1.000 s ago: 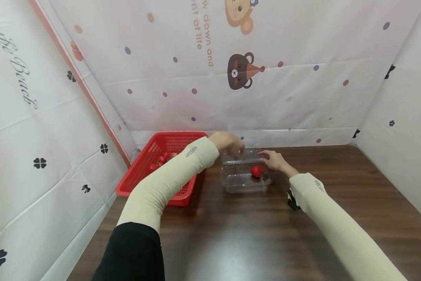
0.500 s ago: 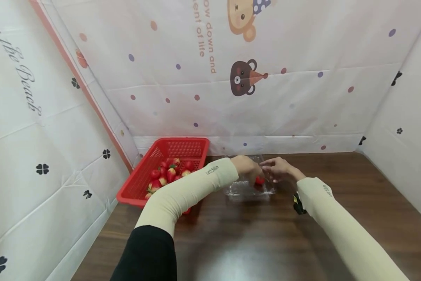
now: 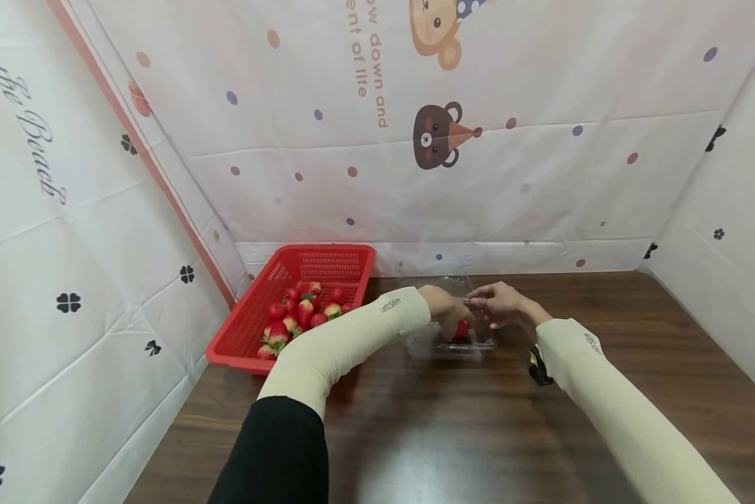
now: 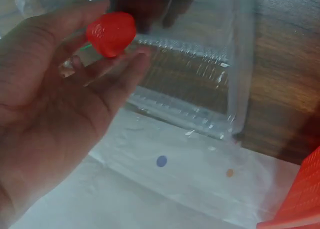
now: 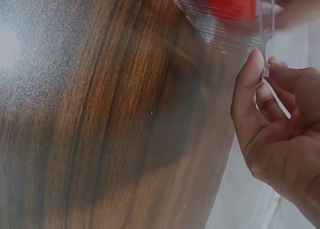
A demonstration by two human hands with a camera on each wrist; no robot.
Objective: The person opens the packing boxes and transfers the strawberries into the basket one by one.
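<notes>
A clear plastic clamshell box (image 3: 449, 350) stands on the table with its lid (image 3: 457, 283) folded back toward the wall. My left hand (image 3: 443, 306) reaches into it from the left. In the left wrist view, the thumb and fingers of that hand are around a red strawberry (image 4: 112, 34), which they appear to pinch low inside the box. At the box's right side, my right hand (image 3: 506, 304) pinches the rim between thumb and finger, as the right wrist view shows up close (image 5: 285, 124). The far side of the strawberry's contact with the left fingers is partly hidden.
To the left stands a red plastic basket (image 3: 231, 355) with several strawberries (image 3: 305, 313) in it. A patterned white cloth wall (image 3: 289, 203) rises behind the dark wooden table (image 3: 415, 434). A black and yellow object (image 3: 539, 367) shows under the right wrist.
My left hand has come from over the lid, forward and right, down into the box to the strawberry. The right hand stays at the box's right rim. The head view has shifted slightly.
</notes>
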